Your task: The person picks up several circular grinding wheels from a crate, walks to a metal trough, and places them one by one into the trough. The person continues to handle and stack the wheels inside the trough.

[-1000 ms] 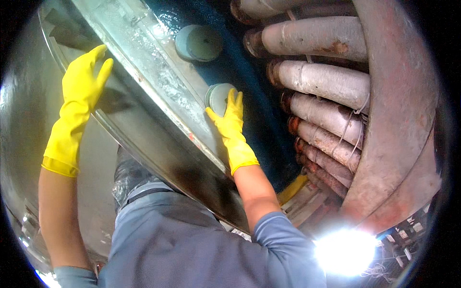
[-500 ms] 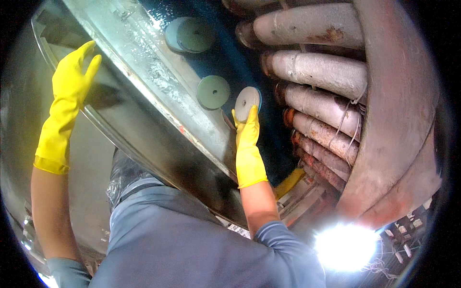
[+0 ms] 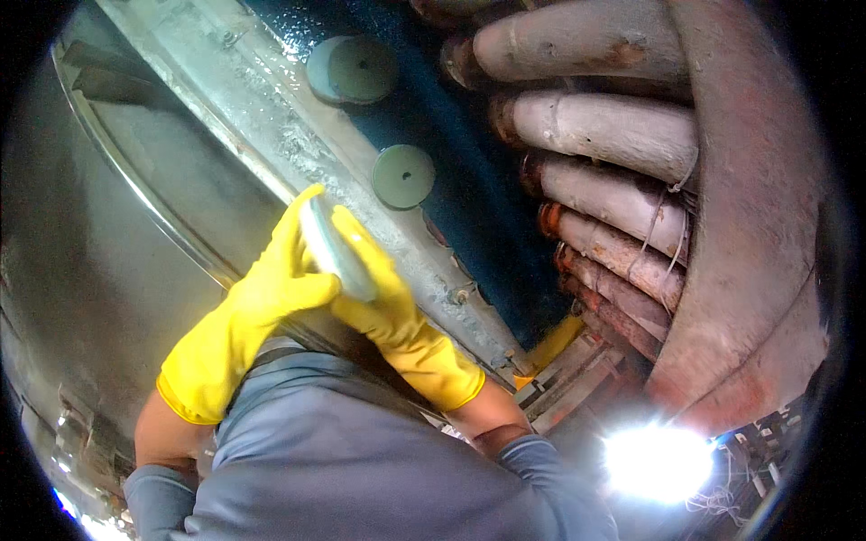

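Over the edge of a long metal trough (image 3: pixel 298 153), both hands meet in yellow rubber gloves. Between them is a pale grey-green disc (image 3: pixel 336 252), seen nearly edge-on and tilted, its upper end toward the top of the view. The left hand (image 3: pixel 271 288) presses against the disc's left face, its fingers (image 3: pixel 302 212) pointing up along it and the thumb folded in below. The right hand (image 3: pixel 383 302) cups the disc from the other side, its fingers (image 3: pixel 361 243) curled close around the rim. So both hands are closed on the disc, which sits clear of the dark blue liquid (image 3: pixel 469 180) and just above the trough's pale, crusted rim.

Beyond the hands, two more round discs lie in the liquid. One disc in the middle (image 3: pixel 403 176) is flat and greenish with a small dot at its centre; it lies near the hands but apart from them. The farther disc (image 3: pixel 352 68) sits higher up, close to the rim.

To the right, a row of thick, worn rollers (image 3: pixel 604 135) runs side by side, pale and rust-stained, with thin wire across some of them. A grey-blue shirt (image 3: pixel 361 460) fills the lower middle of the view, and a bright glare (image 3: pixel 658 464) burns at the lower right.
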Motion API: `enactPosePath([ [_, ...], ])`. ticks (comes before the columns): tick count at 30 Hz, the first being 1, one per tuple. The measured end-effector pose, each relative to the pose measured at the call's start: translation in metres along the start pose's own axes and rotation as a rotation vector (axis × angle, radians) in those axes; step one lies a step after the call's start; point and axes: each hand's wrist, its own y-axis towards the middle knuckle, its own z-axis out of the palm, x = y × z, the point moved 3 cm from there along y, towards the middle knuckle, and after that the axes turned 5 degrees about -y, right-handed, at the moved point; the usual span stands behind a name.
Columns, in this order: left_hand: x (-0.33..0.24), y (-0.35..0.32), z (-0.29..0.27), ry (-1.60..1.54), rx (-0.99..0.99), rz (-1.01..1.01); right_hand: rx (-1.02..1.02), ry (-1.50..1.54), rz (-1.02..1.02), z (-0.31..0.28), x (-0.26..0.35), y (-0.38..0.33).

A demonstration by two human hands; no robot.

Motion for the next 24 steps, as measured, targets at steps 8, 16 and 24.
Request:
enactPosePath([
  [8,-0.002,-0.014,-0.012,-0.14,-0.089,-0.079,0.086,-0.355,-0.069,0.015,0.031,0.021],
  [16,-0.002,-0.018,-0.011,-0.168,-0.071,-0.039,0.117,-0.464,-0.188,0.009,0.036,0.027],
  [24,0.006,-0.016,-0.019,-0.158,0.022,-0.016,0.088,-0.348,-0.238,0.0,0.034,0.028],
])
